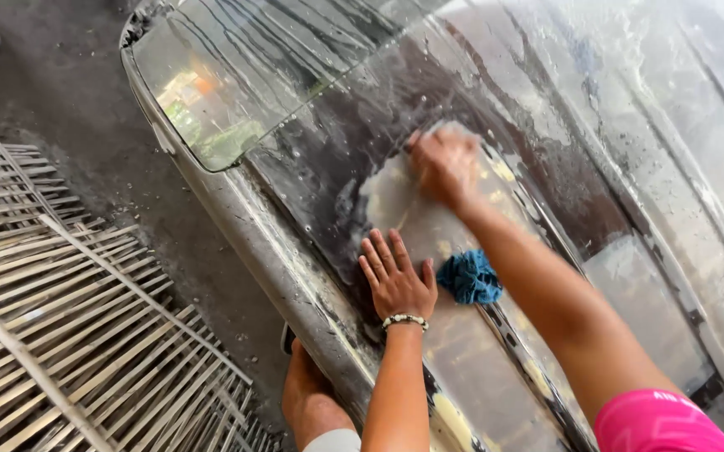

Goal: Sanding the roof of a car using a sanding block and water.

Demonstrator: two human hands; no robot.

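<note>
Left hand: my left hand lies flat on the wet car body, fingers spread, gripping nothing, just bracing me.
Right hand: my right hand is stretched farther up the panel, palm pressed down over a pale pad that peeks out past my fingertips (I cannot tell how firmly I grip it).
Blue rag: the bunched blue rag sits loose on the car, just beside my left thumb and touching the underside of my right forearm.
Done so far: I judge the wash well under way; the whole panel and the car window are streaked with water and suds, and a duller smeared patch surrounds my right hand.
Left to do: suds have not been rinsed, nothing looks dried, and the rag lies unused.
Edges: the car's rim runs diagonally at my left, dropping to the wet floor, where 1 bare foot stands close against the car.
Open room: plenty of bare panel up and to the right; a slatted bamboo rack crowds the floor at my left.
</note>
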